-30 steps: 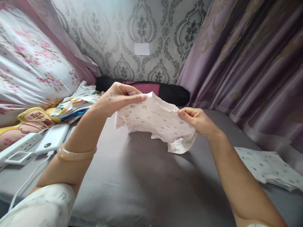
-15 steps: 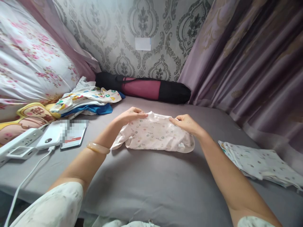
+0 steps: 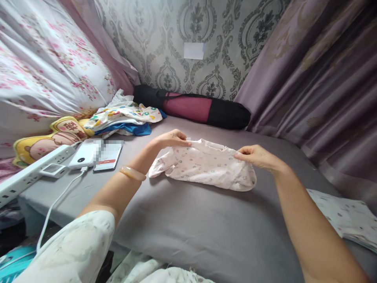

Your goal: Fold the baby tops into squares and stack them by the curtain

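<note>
A small white baby shirt point(image 3: 206, 167) with a fine print lies partly folded on the grey bed sheet point(image 3: 212, 224), its collar toward the wall. My left hand point(image 3: 175, 139) pinches the shirt at the shoulder left of the collar, thumb on top. On the collar's other side my right hand point(image 3: 255, 156) has thumb and fingers closed on the right shoulder. One sleeve sticks out at the left, below my left wrist; the other cannot be made out.
Folded printed clothes point(image 3: 344, 216) lie at the right. A heap of clothes point(image 3: 123, 114), a yellow cushion point(image 3: 55, 139), a power bank point(image 3: 85, 153), a phone point(image 3: 109, 157) and a power strip point(image 3: 35, 173) are at the left. A black and maroon bag point(image 3: 188, 108) lies along the wall.
My view has swung left and tilted, so the scene sits further right. My right hand has shifted its grip slightly outward from the collar; both hands still hold the shirt.
</note>
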Demonstrator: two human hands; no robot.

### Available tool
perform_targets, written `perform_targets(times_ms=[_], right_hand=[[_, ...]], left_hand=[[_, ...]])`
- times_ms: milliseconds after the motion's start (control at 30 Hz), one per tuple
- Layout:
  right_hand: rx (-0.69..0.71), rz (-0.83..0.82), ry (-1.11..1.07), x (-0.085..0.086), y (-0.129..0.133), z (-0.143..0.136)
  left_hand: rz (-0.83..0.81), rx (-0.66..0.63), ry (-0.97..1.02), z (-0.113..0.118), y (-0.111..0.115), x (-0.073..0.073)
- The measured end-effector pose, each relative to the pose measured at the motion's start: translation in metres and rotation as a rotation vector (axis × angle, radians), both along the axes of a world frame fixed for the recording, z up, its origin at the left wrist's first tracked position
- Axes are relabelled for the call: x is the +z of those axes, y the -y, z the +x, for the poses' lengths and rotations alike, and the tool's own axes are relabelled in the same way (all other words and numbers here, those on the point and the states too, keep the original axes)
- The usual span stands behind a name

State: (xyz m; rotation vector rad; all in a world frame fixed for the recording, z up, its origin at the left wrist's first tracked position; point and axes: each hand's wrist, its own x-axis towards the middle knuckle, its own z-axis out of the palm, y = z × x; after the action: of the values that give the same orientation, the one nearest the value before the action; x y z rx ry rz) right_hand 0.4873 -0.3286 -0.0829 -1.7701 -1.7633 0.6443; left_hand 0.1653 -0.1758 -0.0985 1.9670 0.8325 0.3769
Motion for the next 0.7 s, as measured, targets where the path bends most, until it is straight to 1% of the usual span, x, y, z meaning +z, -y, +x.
perform_targets(times_ms=[67, 133, 167, 233, 300, 333, 367, 433, 467, 500, 567, 600, 633, 700], right_hand=[[-0.032, 0.051, 0.022, 0.014, -0.002, 0.001], [-0.076, 0.159, 0.037, 0.032, -0.002, -0.001], [-0.109, 0.241, 0.049, 0.042, -0.002, -0.003], [-0.198, 0.442, 0.101, 0.058, -0.001, -0.009], [-0.301, 0.64, 0.199, 0.068, -0.004, -0.015], [-0.33, 0.701, 0.258, 0.07, -0.006, -0.018], [-0.333, 0.727, 0.319, 0.071, -0.008, -0.02], [-0.306, 0.722, 0.428, 0.071, -0.012, -0.023], [-0.306, 0.724, 0.469, 0.071, -0.014, -0.025], [-0.328, 0.741, 0.498, 0.071, -0.015, -0.027], [-0.403, 0.803, 0.529, 0.073, -0.017, -0.029], [-0.421, 0.821, 0.54, 0.074, -0.017, -0.031], [-0.416, 0.826, 0.552, 0.075, -0.018, -0.032], [-0.392, 0.834, 0.579, 0.078, -0.018, -0.033]], left_hand=[[0.106, 0.003, 0.054, -0.001, -0.001, 0.015], [0.24, 0.032, 0.13, 0.0, 0.001, 0.038], [0.329, 0.074, 0.182, 0.001, 0.003, 0.05], [0.567, 0.225, 0.333, 0.004, 0.007, 0.073], [0.797, 0.392, 0.458, 0.008, 0.008, 0.089], [0.876, 0.435, 0.463, 0.01, 0.007, 0.094], [0.924, 0.437, 0.423, 0.012, 0.006, 0.096], [0.955, 0.38, 0.29, 0.017, 0.002, 0.096], [0.966, 0.372, 0.251, 0.019, 0.0, 0.094], [0.991, 0.405, 0.256, 0.022, -0.001, 0.093], [1.071, 0.55, 0.348, 0.026, 0.0, 0.093], [1.101, 0.584, 0.366, 0.028, 0.0, 0.093], [1.111, 0.573, 0.352, 0.03, 0.001, 0.094], [1.082, 0.488, 0.289, 0.033, 0.001, 0.096]])
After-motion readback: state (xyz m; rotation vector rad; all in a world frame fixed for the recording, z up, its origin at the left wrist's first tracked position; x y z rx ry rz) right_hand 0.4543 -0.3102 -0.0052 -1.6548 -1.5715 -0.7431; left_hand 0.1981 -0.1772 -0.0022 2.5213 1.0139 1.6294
